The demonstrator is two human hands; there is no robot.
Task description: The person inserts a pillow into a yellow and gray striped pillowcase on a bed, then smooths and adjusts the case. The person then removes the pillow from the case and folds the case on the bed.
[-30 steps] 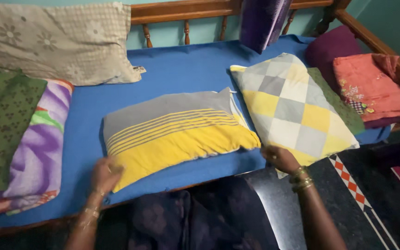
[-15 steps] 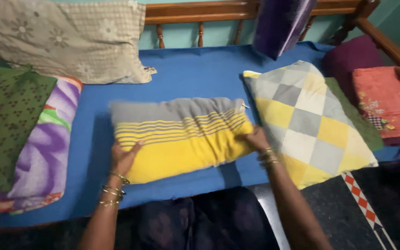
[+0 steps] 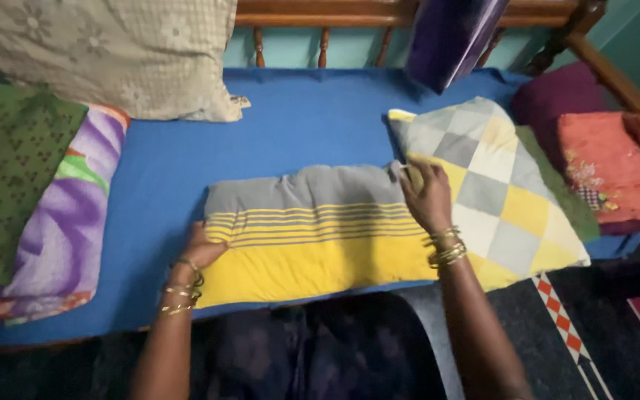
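A grey and yellow striped pillow (image 3: 312, 233) lies on the blue bed sheet (image 3: 290, 126) in front of me. My left hand (image 3: 200, 248) grips its left edge, fingers curled around the side. My right hand (image 3: 425, 194) grasps its upper right corner, where it meets a grey, white and yellow checkered pillow (image 3: 490, 178). Gold bangles ring both of my wrists.
A beige floral pillow (image 3: 112, 52) leans at the back left. Folded green and purple cloths (image 3: 31, 192) lie at the left. Maroon and orange folded cloths (image 3: 601, 159) sit at the right. A purple cloth (image 3: 450, 33) hangs over the wooden rail (image 3: 320, 11).
Both hands moved from the bed's front edge onto the striped pillow and took hold of it. The pillow shifted right, against the checkered pillow.
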